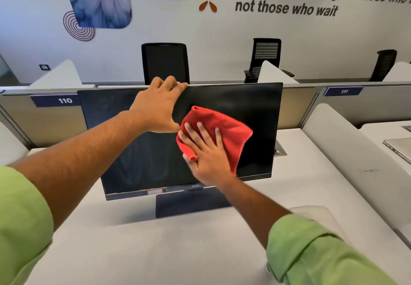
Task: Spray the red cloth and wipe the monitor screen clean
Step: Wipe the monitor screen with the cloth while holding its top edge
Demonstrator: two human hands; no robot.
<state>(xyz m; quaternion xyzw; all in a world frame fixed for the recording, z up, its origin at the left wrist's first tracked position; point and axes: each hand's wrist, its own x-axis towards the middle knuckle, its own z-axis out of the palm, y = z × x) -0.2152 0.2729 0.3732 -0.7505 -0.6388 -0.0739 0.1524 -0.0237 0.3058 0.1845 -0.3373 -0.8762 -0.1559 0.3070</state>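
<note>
A black monitor (pixel 251 108) stands on the white desk, its dark screen facing me, with faint smears on its left half. My left hand (pixel 156 106) grips the monitor's top edge near the middle, fingers curled over the rim. My right hand (pixel 206 151) lies flat with fingers spread on the red cloth (pixel 224 126), pressing it against the screen right of centre. The cloth is crumpled and spreads out above and right of my palm. No spray bottle shows in the head view.
The monitor's dark base (pixel 189 202) rests on the white desk (pixel 155 251). A closed laptop (pixel 398 149) lies on the neighbouring desk at right. A white object (pixel 320 215) sits by my right sleeve. Partitions and black chairs (pixel 165 62) stand behind.
</note>
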